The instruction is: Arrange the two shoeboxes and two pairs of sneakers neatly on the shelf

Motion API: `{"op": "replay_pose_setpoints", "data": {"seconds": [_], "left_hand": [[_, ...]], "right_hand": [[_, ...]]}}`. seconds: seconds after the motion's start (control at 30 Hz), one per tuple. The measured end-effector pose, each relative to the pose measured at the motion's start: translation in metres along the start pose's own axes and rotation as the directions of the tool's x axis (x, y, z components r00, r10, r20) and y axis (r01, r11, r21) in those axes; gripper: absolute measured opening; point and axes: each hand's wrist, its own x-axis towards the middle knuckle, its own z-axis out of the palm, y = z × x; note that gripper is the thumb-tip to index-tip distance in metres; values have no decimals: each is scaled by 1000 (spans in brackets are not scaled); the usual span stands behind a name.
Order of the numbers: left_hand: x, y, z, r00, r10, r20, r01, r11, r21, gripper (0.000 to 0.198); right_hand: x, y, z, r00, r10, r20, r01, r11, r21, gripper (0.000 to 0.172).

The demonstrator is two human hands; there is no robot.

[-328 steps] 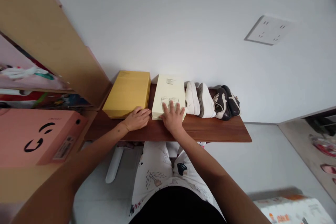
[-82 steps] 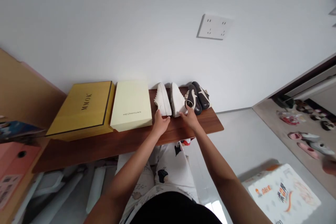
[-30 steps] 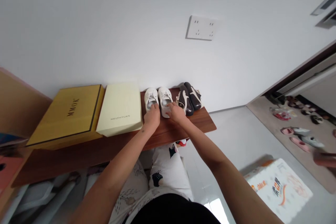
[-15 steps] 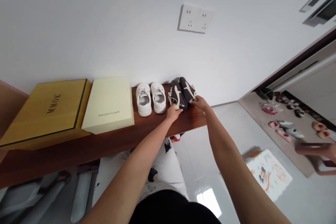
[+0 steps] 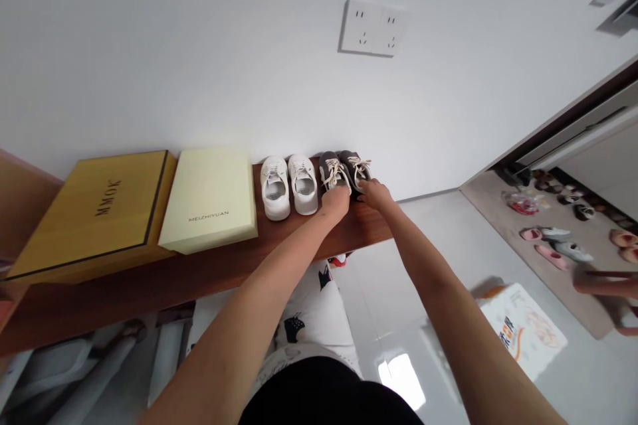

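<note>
A pair of dark grey sneakers with cream laces stands upright on the brown wooden shelf [image 5: 209, 269], toes toward the wall. My left hand [image 5: 335, 200] is closed on the near end of the left dark sneaker [image 5: 329, 171]. My right hand [image 5: 375, 194] grips the near end of the right dark sneaker [image 5: 355, 165]. To the left of them stands a pair of white sneakers [image 5: 288, 176], upright and untouched.
A cream shoebox [image 5: 209, 196] and a yellow-brown box [image 5: 94, 209] lie on the shelf to the left. A wall socket [image 5: 373, 26] is above. On the floor at the right are a printed white package [image 5: 523, 335], several small shoes [image 5: 553, 242] and another person's hand [image 5: 605, 285].
The dark sneakers lay on their sides half a second ago; now they stand upright with laces up. Both my hands stayed on their near ends.
</note>
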Motion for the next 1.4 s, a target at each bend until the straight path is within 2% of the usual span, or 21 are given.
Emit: {"op": "replay_pose_setpoints", "data": {"seconds": [0.37,0.73,0.83,0.9,0.97,1.07,1.13,1.2,1.27,1.33,1.4], "left_hand": [[14,0,3,999,-46,-5,45,998,-38,38],[10,-14,5,998,3,-61,-11,990,-138,28],[11,-11,3,998,-15,-61,6,991,-135,31],[6,-10,0,996,-9,-88,-3,991,-134,38],[-11,-12,-3,987,34,-157,-58,986,-155,48],[-64,-27,2,959,93,-268,-164,952,-258,50],[-111,-45,14,954,85,-286,-190,913,-362,41],[-155,-66,31,965,63,-255,-176,874,-453,33],[-184,-86,48,971,-3,-240,-124,852,-509,30],[-192,-101,56,936,-145,-322,-46,854,-518,32],[-179,-108,55,839,-294,-458,29,864,-502,44]], "right_hand": [[13,-12,-4,1000,22,7,-22,999,-24,42],[15,-11,-8,997,61,-41,-62,998,-32,42],[12,-13,-9,998,44,-55,-45,999,-25,41],[8,-18,-12,993,38,-110,-38,999,3,40],[-2,-25,-15,977,45,-209,-30,997,73,38],[-36,-43,-10,937,36,-347,62,961,268,33],[-69,-61,6,926,16,-377,158,891,425,30],[-103,-83,30,931,-17,-364,240,780,578,30],[-126,-106,54,936,-16,-353,269,678,684,29],[-130,-129,68,936,26,-351,255,640,725,29],[-114,-150,68,926,83,-368,228,653,722,35]]}}
